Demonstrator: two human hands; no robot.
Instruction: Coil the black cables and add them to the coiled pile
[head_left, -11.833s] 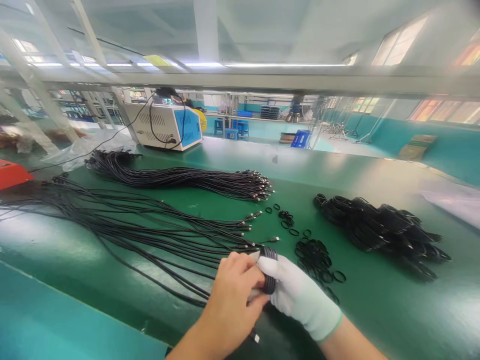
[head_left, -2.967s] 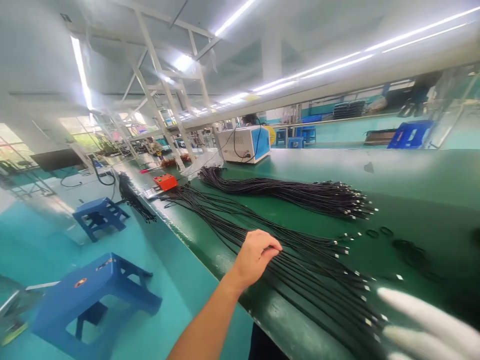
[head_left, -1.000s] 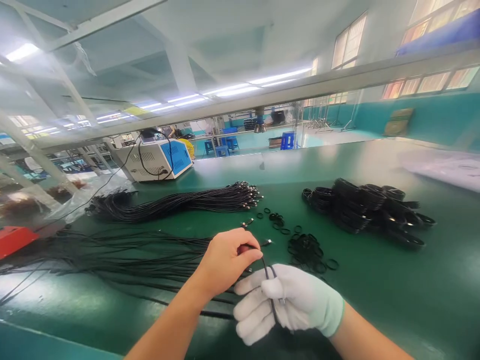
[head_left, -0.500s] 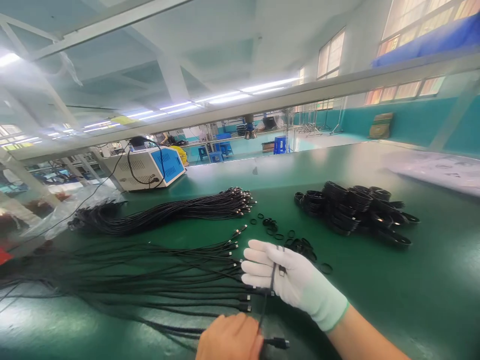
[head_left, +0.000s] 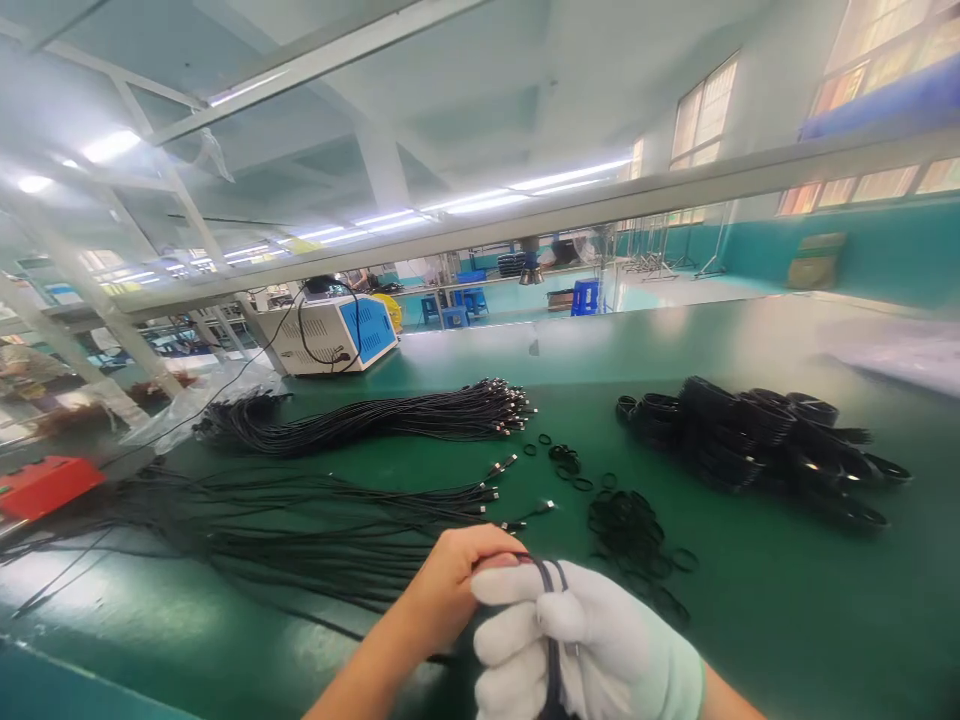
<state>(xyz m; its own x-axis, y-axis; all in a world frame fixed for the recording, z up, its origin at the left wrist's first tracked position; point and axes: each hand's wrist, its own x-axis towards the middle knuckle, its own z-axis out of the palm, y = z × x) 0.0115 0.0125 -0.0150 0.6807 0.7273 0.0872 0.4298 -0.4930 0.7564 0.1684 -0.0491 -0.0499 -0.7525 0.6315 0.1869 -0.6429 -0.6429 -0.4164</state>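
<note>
My right hand (head_left: pixel 577 640), in a white glove, is closed round a black cable (head_left: pixel 553 655) that loops over its fingers. Bare and curled, my left hand (head_left: pixel 465 575) touches the glove's fingertips and pinches the cable near the top of the loop. Loose black cables (head_left: pixel 315 530) lie on the green table to the left, with metal plugs at their right ends. Behind them is a thick bundle of black cables (head_left: pixel 390 415). Small black rings (head_left: pixel 626 525) lie in a heap beyond my right hand.
Coiled black cables (head_left: pixel 750 440) are piled at the right. A white and blue machine (head_left: pixel 322 335) stands at the back left, and a red object (head_left: pixel 49 487) is at the left edge. A metal beam (head_left: pixel 450 240) crosses above the table.
My left hand has moved up to meet my right hand. The gloved fingers, extended before, are now curled round the cable. The view has shifted left.
</note>
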